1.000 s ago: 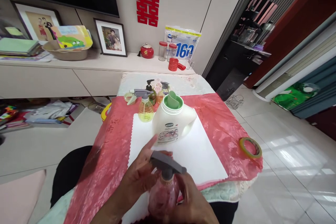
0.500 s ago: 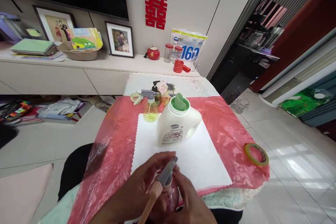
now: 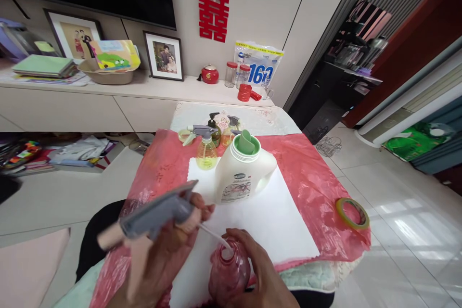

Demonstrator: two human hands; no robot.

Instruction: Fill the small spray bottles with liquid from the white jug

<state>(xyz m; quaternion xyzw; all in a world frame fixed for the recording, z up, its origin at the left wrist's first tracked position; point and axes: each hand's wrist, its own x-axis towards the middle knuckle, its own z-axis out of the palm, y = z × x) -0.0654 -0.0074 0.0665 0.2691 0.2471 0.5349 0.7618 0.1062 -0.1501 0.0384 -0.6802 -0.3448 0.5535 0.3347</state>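
Observation:
My left hand [image 3: 169, 255] is closed around the collar of a grey and pink spray head [image 3: 155, 214], smeared a little by motion. A thin white dip tube [image 3: 212, 234] runs from it down to the mouth of a translucent pink bottle [image 3: 228, 272]. My right hand [image 3: 258, 264] wraps round that bottle at the front of the table, holding it upright. Just beyond stands a large white detergent jug [image 3: 238, 175] with a green cap cup [image 3: 246, 142] set in its opening. Left of the jug is a spray bottle with yellow liquid [image 3: 207, 156].
White paper [image 3: 274, 231] lies on red plastic sheeting [image 3: 314, 178]. A roll of tape [image 3: 352, 212] rests near the right edge. A dark pump bottle [image 3: 213, 130] and other spray bottles stand behind. Beyond is a cabinet shelf [image 3: 195, 90] with jars and frames.
The spray head has come off the pink bottle's neck. My left hand has carried it up and left, drawing part of the tube out. My right hand stays on the bottle.

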